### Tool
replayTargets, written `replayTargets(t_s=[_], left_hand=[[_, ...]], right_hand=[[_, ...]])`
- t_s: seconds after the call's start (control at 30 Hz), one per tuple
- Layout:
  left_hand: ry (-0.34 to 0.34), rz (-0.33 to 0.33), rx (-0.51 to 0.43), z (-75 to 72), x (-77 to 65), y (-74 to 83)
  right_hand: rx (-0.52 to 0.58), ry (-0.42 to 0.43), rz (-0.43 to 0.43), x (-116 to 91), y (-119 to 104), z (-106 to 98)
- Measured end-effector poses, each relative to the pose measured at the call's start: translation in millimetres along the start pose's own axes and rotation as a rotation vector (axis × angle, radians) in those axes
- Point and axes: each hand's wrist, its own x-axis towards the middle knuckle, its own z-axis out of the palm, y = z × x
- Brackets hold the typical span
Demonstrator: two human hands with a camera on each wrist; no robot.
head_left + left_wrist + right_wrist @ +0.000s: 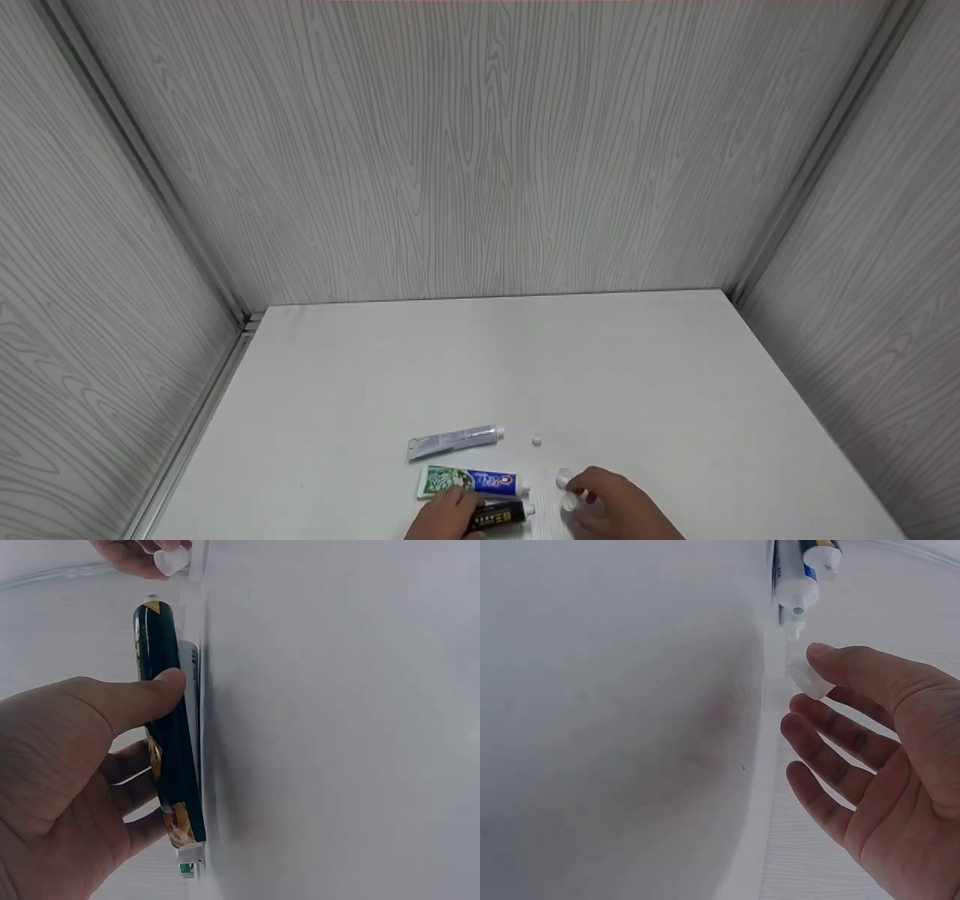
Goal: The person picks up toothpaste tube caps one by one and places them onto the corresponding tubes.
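My left hand point(445, 516) grips a black toothpaste tube point(163, 712) with gold print, thumb on one side and fingers on the other. The tube's nozzle end points right and has no cap on it. With thumb and fingers, my right hand point(616, 504) pinches a white cap point(808, 679) just right of the tubes. Another white cap point(564, 477) lies by its fingertips. Beyond the black tube lies a green, white and blue toothpaste tube point(495, 483), its bare nozzle also facing right.
A silver-grey tube point(454, 442) lies farther back on the white table point(480, 367). A small white cap point(536, 441) is right of its nozzle. Grey wood-grain panels point(465, 150) enclose the table at the back and both sides.
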Motion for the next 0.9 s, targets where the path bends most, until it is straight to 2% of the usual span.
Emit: replayTargets(t_s=[0.13, 0.23, 0.37, 0.5, 0.63, 0.77, 0.9], left_hand=[[0.003, 0.012, 0.01, -3.9, 1.1, 4.5], [-0.006, 0.01, 0.007, -7.4, 1.6, 8.4], [0.027, 0.051, 0.033, -10.1, -0.4, 12.2], [0.08, 0.099, 0.039, -6.1, -1.2, 9.7], [0.122, 0.151, 0.008, 11.2, 4.1, -6.3], [0.144, 0.179, -0.013, 38.1, 14.1, -28.3], [0.177, 0.223, 0.008, 51.8, 20.7, -37.8]], right_hand=[[0.029, -0.023, 0.029, 0, -4, -2], [0.035, -0.037, 0.004, 0, -5, -2], [0.055, -0.046, -0.031, 2, -5, -3], [0.067, -0.042, -0.038, 4, -10, -4], [0.076, -0.03, -0.057, 5, -15, -3], [0.096, -0.011, -0.082, 4, -16, -1], [0.111, -0.002, -0.106, 4, -16, 1]])
